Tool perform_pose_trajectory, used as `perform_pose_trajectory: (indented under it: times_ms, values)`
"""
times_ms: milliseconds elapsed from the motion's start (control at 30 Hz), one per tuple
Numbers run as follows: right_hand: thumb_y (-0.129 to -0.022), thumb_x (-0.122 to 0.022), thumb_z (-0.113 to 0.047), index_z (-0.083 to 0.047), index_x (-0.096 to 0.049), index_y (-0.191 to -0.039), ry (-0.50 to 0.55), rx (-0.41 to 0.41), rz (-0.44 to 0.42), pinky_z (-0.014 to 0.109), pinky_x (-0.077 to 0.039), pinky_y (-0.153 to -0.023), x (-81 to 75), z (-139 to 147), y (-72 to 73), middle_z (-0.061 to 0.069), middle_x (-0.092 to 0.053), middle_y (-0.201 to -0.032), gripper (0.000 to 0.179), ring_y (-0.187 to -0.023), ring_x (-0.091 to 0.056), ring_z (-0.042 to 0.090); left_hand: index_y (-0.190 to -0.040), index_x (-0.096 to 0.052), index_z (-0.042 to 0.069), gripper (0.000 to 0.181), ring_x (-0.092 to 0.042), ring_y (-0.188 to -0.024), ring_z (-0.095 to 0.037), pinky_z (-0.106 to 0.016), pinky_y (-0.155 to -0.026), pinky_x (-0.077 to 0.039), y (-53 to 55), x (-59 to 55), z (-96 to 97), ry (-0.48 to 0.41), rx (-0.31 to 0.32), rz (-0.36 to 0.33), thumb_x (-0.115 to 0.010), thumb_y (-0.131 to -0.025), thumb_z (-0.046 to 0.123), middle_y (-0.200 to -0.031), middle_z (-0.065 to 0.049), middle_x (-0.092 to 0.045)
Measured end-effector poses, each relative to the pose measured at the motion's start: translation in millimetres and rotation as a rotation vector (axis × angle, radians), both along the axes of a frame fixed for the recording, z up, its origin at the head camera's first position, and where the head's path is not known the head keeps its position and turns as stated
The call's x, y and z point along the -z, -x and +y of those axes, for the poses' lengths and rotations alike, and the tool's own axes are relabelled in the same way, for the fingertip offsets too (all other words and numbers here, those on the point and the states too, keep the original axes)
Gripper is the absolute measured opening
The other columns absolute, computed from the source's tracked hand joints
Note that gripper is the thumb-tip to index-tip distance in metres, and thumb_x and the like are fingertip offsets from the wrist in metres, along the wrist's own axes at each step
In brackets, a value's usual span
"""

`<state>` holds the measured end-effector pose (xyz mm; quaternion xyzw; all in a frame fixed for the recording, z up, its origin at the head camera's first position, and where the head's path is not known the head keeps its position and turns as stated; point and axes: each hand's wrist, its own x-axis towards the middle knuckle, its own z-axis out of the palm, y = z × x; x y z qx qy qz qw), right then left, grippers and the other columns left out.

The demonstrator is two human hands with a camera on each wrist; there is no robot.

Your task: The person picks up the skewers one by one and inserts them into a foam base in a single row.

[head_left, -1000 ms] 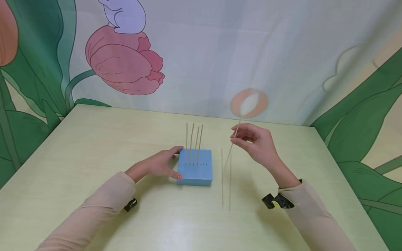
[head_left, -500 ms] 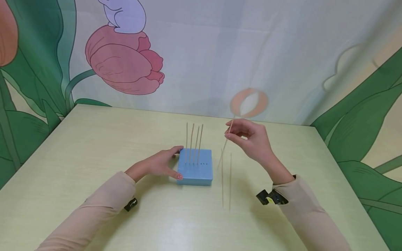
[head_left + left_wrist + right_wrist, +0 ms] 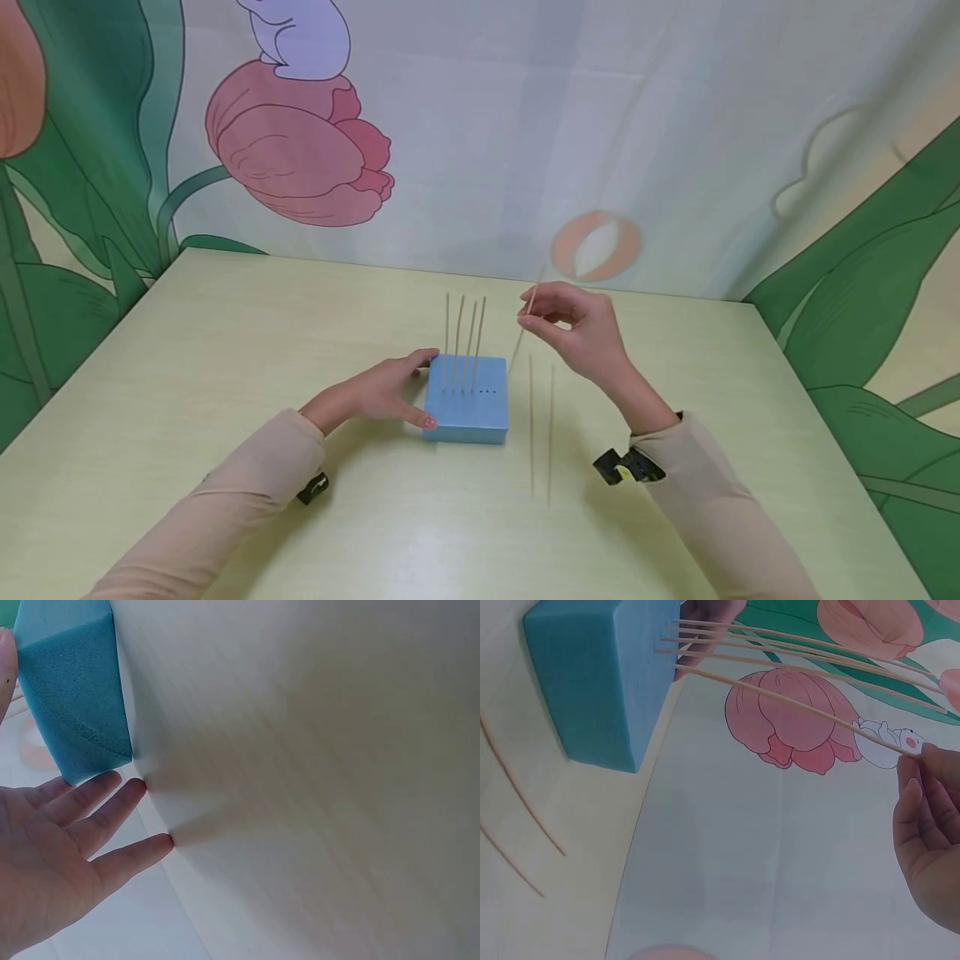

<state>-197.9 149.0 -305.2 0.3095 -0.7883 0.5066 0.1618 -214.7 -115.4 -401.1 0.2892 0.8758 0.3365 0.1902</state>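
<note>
A blue foam block (image 3: 468, 417) rests on the table, with several thin wooden skewers (image 3: 480, 333) standing upright in a row in its top. Three small dark holes continue the row to the right. My left hand (image 3: 378, 390) holds the block's left side, thumb at the front corner and fingers at the back; in the left wrist view its fingertips touch the block (image 3: 79, 697). My right hand (image 3: 581, 329) pinches another skewer (image 3: 517, 346) between thumb and fingers. This skewer leans, its lower tip near the block's right back corner; the right wrist view shows its tip overlapping the block's top.
Two loose skewers, one nearer the block (image 3: 532, 425) and one farther right (image 3: 551, 425), lie side by side on the table (image 3: 360, 533). Behind the table's back edge hangs a curtain (image 3: 480, 167) printed with flowers, leaves and a rabbit.
My right hand has moved left with its skewer, bringing the lower tip from above the loose skewers to the block's right edge. The left hand and block have stayed in place.
</note>
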Motion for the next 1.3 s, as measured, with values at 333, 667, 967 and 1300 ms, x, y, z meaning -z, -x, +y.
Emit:
perform_pose_trajectory:
  times_ms: [333, 667, 967, 1300]
  values:
    - [-0.076, -0.068, 0.006, 0.003, -0.065, -0.084, -0.024, -0.019, 0.061, 0.026, -0.052, -0.061, 5.7, -14, 6.4, 0.011, -0.067, -0.079, 0.009, -0.066, -0.061, 0.016, -0.143, -0.016, -0.001, 0.105, -0.035, -0.126, -0.036, -0.045, -0.104, -0.027, 1.3, -0.6, 2.0, 0.006, 0.001, 0.015, -0.078, -0.068, 0.039, -0.142, -0.019, -0.031]
    - [-0.076, -0.068, 0.006, 0.004, -0.065, -0.087, -0.066, -0.020, 0.071, 0.026, -0.051, -0.061, 11.6, -21, 7.5, 0.009, -0.066, -0.075, 0.011, -0.065, -0.062, 0.016, -0.143, -0.016, 0.001, 0.105, -0.034, -0.127, -0.035, -0.046, -0.104, -0.027, 2.2, -0.4, 1.6, 0.006, 0.000, 0.000, -0.078, -0.068, 0.040, -0.142, -0.019, -0.031]
    - [-0.077, -0.068, 0.006, 0.003, -0.065, -0.087, -0.079, -0.025, 0.075, 0.026, -0.052, -0.061, 11.6, -23, 6.5, 0.010, -0.067, -0.075, 0.012, -0.067, -0.062, 0.017, -0.143, -0.016, 0.000, 0.105, -0.034, -0.127, -0.036, -0.045, -0.104, -0.027, 1.3, -0.7, 1.0, 0.008, -0.002, 0.009, -0.078, -0.068, 0.040, -0.142, -0.019, -0.031]
    - [-0.078, -0.069, 0.001, 0.000, -0.066, -0.088, -0.125, -0.025, 0.056, 0.026, -0.051, -0.061, 20.6, -26, 7.1, 0.006, -0.067, -0.075, 0.011, -0.067, -0.062, 0.014, -0.143, -0.016, 0.000, 0.104, -0.033, -0.127, -0.037, -0.046, -0.104, -0.026, 0.6, 2.9, 0.3, -0.003, -0.008, -0.002, -0.078, -0.069, 0.039, -0.143, -0.020, -0.029]
